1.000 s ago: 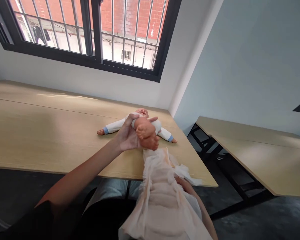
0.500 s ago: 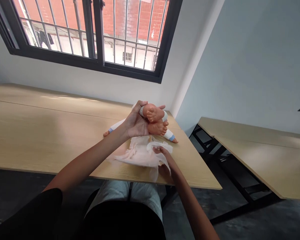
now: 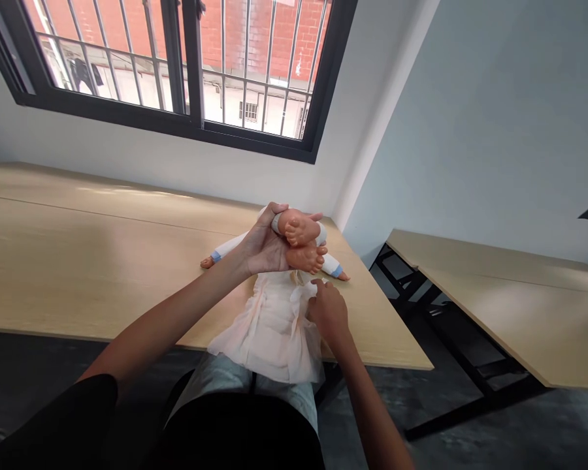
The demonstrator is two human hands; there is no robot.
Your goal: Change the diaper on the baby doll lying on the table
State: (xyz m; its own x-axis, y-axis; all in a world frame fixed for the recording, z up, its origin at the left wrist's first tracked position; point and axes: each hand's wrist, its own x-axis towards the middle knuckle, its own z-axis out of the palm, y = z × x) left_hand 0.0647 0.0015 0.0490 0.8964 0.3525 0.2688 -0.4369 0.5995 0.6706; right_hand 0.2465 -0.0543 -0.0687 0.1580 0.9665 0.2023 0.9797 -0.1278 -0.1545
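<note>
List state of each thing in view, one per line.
Left hand: closed around the doll's ankles, lifting the legs.
Right hand: gripping the diaper's upper edge.
Doll: on its back, arms spread, feet raised.
Diaper: unfolded, spread under the doll, hanging over the table edge.
Table: bears the doll and diaper.
Window: barred; open or shut unclear.

1. a long light-wood table [image 3: 78,248] spans the view from 9 o'clock to the centre.
2. a black-framed barred window [image 3: 186,72] sits at 11 o'clock, red brick outside.
3. a second table [image 3: 509,294] stands at 3 o'clock beside a pale blue wall [image 3: 494,117].
4. dark floor [image 3: 494,431] lies at 5 o'clock.
</note>
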